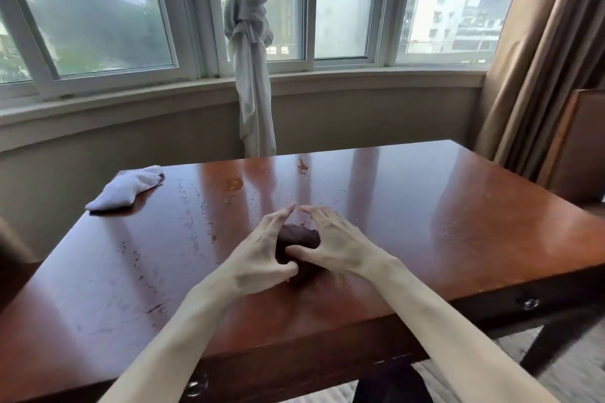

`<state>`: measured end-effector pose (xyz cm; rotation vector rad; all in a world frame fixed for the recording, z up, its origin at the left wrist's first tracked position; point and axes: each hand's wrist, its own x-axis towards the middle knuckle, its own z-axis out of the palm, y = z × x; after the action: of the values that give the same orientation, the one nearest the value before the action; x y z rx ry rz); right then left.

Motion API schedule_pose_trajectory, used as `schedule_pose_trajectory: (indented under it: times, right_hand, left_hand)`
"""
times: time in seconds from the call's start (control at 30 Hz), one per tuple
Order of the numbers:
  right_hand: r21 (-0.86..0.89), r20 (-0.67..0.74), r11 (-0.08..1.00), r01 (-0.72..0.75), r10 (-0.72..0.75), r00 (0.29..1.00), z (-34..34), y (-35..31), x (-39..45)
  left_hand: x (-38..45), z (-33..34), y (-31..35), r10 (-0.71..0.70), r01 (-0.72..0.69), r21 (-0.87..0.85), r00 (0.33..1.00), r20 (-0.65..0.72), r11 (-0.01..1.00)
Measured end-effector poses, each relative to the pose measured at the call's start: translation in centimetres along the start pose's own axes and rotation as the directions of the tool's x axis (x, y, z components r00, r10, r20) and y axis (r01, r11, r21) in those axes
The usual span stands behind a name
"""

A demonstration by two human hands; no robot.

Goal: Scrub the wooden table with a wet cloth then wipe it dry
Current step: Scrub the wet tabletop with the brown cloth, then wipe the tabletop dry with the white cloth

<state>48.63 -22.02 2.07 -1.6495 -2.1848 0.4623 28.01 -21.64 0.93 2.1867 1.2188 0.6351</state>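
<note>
Near the front-middle of the wooden table (pixel 425 206), both forearms reach in from the bottom of the shot and meet over a dark cloth (pixel 299 239), a small brownish-maroon wad bunched up on the tabletop. The left hand (pixel 262 255) sits on the cloth's left side with its thumb tucked in against the wad and the long fingers stretched forward and spread, tips pointing up toward the window. The right hand (pixel 330 239) mirrors it from the other side, thumb pressing on the cloth's near edge, fingers straight and angled inward so the two sets of fingertips almost meet in a little tent shape. So neither one is really fisted around it, more like flat fingers squeezing the wad between them. The tabletop itself is glossy reddish wood, with wet streaks and beaded droplets scattered across the middle and left. Over at the far left corner lies a white cloth (pixel 126 190), loosely folded, well apart from the hands. Behind it a knotted white curtain (pixel 250 52) hangs at the window.
</note>
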Motion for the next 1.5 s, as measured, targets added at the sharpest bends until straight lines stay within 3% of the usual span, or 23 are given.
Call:
schedule_pose_trajectory:
  times: [0.13,0.23,0.4,0.5,0.57,0.63,0.73,0.77,0.83,0.9,1.0,1.1,1.17,1.23,1.27,1.33,1.4,1.47,1.5]
  right_hand:
    - [-0.069,-0.05,0.997,-0.02,0.016,0.999,1.1,0.8,-2.9]
    - [-0.097,-0.059,0.995,-0.017,0.012,0.998,2.0,0.1,-3.1]
    - [-0.033,-0.011,0.998,-0.05,0.049,0.999,2.5,-2.2,-0.3]
    - [-0.293,-0.049,0.949,0.112,-0.132,0.99,1.1,-3.1,2.8]
    - [-0.43,-0.09,0.875,0.222,-0.286,0.954,-0.1,-3.6,4.5]
    - [-0.439,-0.027,0.853,0.281,-0.326,0.945,-0.1,-4.5,5.3]
    - [-0.375,0.212,0.878,0.299,-0.233,0.949,2.5,-5.1,5.2]
    - [-0.318,0.263,0.907,0.277,-0.197,0.945,3.5,-4.9,4.9]
    - [-0.187,0.29,0.954,0.236,-0.176,0.941,4.1,-4.2,4.5]
    - [-0.067,0.276,0.976,0.209,-0.183,0.943,3.1,-3.9,4.5]
    - [0.008,0.292,0.982,0.188,-0.182,0.939,2.1,-4.1,4.8]
    - [-0.024,0.306,0.981,0.19,-0.174,0.936,3.0,-4.5,5.0]
    - [-0.148,0.241,0.967,0.206,-0.166,0.956,3.3,-4.8,5.4]
    - [-0.227,0.14,0.942,0.246,-0.218,0.966,3.0,-5.2,6.3]
    - [-0.235,0.087,0.936,0.262,-0.249,0.965,2.8,-5.5,6.6]
    - [-0.221,0.023,0.942,0.253,-0.255,0.967,2.9,-6.3,7.3]
    - [-0.24,0.131,0.941,0.238,-0.212,0.969,3.5,-6.7,8.0]
    - [-0.229,0.327,0.945,0.235,-0.152,0.933,3.7,-6.8,8.2]
    - [-0.175,0.374,0.961,0.216,-0.138,0.917,3.5,-6.9,8.2]
  left_hand:
    - [2.0,-0.3,0.8,-0.03,-0.016,0.3,0.989,0.146,0.954]
    - [2.5,-1.5,0.7,-0.049,-0.048,0.413,0.974,0.221,0.91]
    - [2.1,-4.0,0.1,-0.08,0.009,0.386,0.983,0.168,0.922]
    - [1.6,-6.5,-1.1,-0.011,-0.018,0.437,0.998,0.063,0.899]
    - [0.9,-8.5,-2.1,0.11,-0.07,0.552,0.993,-0.039,0.831]
    - [-0.1,-9.6,-2.8,0.173,-0.072,0.694,0.982,-0.076,0.716]
    - [-2.4,-8.1,-4.7,-0.011,-0.022,0.82,0.999,0.035,0.573]
    - [-3.1,-7.4,-5.9,-0.109,0.007,0.812,0.992,0.069,0.584]
    - [-4.3,-6.9,-7.3,-0.258,0.142,0.649,0.962,0.086,0.747]
    - [-4.4,-7.3,-7.2,-0.253,0.203,0.41,0.965,0.071,0.889]
    - [-3.7,-7.0,-6.3,-0.205,0.192,0.294,0.979,0.014,0.936]
    - [-3.0,-5.6,-6.6,-0.153,0.139,0.389,0.988,0.004,0.911]
    - [-2.3,-5.8,-7.0,-0.083,0.06,0.536,0.996,0.019,0.842]
    - [-1.9,-7.2,-6.9,0.081,-0.05,0.748,0.997,-0.006,0.662]
    - [-1.8,-8.0,-7.0,0.163,-0.065,0.826,0.986,-0.033,0.561]
    - [-2.1,-9.4,-7.0,0.195,-0.028,0.879,0.978,-0.075,0.476]
    - [-2.5,-10.1,-7.9,0.038,-0.005,0.835,0.999,-0.02,0.551]
    - [-3.3,-10.2,-8.8,-0.226,0.112,0.594,0.967,0.12,0.796]
    - [-3.7,-10.3,-9.2,-0.25,0.162,0.454,0.958,0.142,0.876]
